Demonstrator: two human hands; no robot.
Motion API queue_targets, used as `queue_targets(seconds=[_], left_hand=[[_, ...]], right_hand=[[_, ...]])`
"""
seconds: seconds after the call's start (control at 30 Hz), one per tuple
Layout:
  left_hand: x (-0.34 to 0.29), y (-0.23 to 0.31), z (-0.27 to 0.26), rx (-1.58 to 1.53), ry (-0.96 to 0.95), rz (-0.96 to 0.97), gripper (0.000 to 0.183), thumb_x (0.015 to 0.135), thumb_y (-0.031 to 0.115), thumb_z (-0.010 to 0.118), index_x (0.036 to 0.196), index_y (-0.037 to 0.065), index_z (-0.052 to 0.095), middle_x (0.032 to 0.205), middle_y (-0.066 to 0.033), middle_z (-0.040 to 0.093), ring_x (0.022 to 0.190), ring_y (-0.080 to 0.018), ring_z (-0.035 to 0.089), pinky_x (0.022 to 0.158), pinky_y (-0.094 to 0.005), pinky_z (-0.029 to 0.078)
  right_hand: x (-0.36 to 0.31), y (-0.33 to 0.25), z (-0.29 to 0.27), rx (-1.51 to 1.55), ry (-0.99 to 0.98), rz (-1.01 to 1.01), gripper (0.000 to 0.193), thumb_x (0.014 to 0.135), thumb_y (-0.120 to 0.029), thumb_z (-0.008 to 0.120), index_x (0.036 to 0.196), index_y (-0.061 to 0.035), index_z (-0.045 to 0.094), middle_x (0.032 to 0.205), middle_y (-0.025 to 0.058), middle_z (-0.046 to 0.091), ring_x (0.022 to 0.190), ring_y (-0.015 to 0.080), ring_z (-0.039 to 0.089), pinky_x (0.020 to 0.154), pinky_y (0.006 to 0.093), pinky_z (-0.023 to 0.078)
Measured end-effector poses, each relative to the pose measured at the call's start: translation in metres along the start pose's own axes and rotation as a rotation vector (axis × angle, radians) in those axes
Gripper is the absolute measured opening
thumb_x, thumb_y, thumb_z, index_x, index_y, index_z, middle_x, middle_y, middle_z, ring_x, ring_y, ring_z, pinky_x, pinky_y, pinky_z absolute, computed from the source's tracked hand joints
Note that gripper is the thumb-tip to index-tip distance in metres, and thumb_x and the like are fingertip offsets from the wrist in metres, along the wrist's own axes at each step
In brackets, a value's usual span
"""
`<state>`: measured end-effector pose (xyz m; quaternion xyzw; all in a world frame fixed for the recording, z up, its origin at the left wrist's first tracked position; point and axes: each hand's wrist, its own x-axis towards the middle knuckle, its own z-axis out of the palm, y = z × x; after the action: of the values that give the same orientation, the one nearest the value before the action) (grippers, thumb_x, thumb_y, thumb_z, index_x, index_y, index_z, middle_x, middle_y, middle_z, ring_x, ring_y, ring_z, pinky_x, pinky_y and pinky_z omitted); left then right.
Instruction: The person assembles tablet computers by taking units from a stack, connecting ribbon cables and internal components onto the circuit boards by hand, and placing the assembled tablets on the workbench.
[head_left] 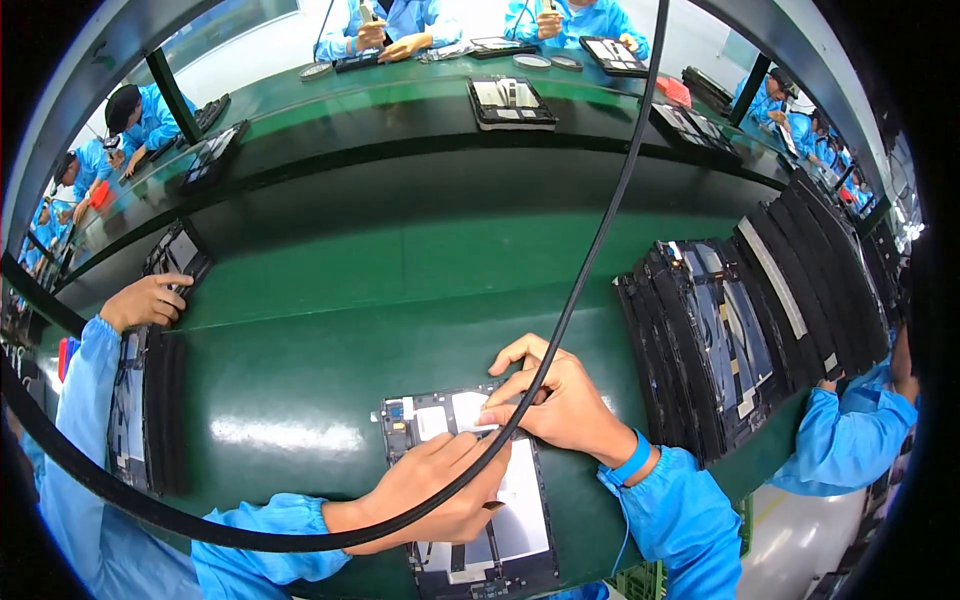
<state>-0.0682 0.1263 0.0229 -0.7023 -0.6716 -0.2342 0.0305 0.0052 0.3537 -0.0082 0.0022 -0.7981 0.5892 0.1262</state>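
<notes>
A tablet housing point(525, 500) lies on the green bench in front of me, its inside facing up, with pale panels, dark ribbon cables and a black frame. Over its middle, my left hand point(435, 490) is closed, fingers curled with their tips near the upper pale panel; what they hold, if anything, is hidden. My right hand point(565, 405) reaches in from the right over the housing's top edge. Its thumb and index finger pinch together close to the left fingertips, and whatever is between them is too small to make out. A blue wrist strap point(631, 458) circles my right wrist.
Stacked tablet housings with black foam point(715, 340) stand at the right, another stack point(145, 410) at the left. A black cable point(600, 245) hangs across the view. A co-worker's hand point(150, 300) touches a housing at left. Beyond is a raised belt point(400, 110) carrying housings.
</notes>
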Motion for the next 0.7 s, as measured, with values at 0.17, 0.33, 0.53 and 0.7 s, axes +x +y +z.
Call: queue_targets(seconds=[0.17,0.33,0.53,0.7], left_hand=[[0.001,0.002,-0.006,-0.007,-0.024,-0.021,0.045,0.082,0.011,0.077,0.122,-0.009,0.073,0.126,-0.0213,0.071,0.091,-0.0287,0.068,0.086,-0.0415,0.061],[0.000,0.003,-0.008,-0.031,-0.056,-0.038,0.047,0.082,0.012,0.078,0.122,-0.010,0.073,0.126,-0.0213,0.072,0.092,-0.0281,0.068,0.086,-0.0405,0.061],[-0.002,0.000,-0.007,-0.018,0.000,-0.018,0.051,0.078,0.014,0.078,0.123,-0.010,0.073,0.127,-0.0202,0.072,0.091,-0.0265,0.067,0.085,-0.0383,0.061],[-0.002,0.000,-0.009,-0.002,0.003,-0.011,0.055,0.077,0.016,0.080,0.125,-0.010,0.073,0.129,-0.0198,0.072,0.093,-0.0260,0.067,0.085,-0.0382,0.061]], right_hand=[[-0.003,-0.019,-0.016,-0.006,-0.153,0.099,0.048,0.090,0.000,0.080,0.137,-0.0079,0.079,0.125,0.0048,0.072,0.080,0.0127,0.052,0.067,0.0286,0.044],[-0.012,-0.034,-0.021,-0.010,-0.245,0.123,0.085,0.082,0.008,0.076,0.162,-0.0127,0.058,0.132,0.0072,0.063,0.104,0.0225,0.047,0.092,0.0334,0.046],[-0.008,-0.034,-0.022,-0.034,-0.291,0.182,0.086,0.083,0.009,0.076,0.164,-0.0148,0.055,0.126,0.0060,0.057,0.102,0.0221,0.044,0.094,0.0326,0.044],[-0.004,-0.038,-0.021,0.042,-0.294,0.254,0.085,0.083,0.010,0.076,0.162,-0.0142,0.057,0.128,0.0052,0.056,0.101,0.0190,0.042,0.093,0.0315,0.043]])
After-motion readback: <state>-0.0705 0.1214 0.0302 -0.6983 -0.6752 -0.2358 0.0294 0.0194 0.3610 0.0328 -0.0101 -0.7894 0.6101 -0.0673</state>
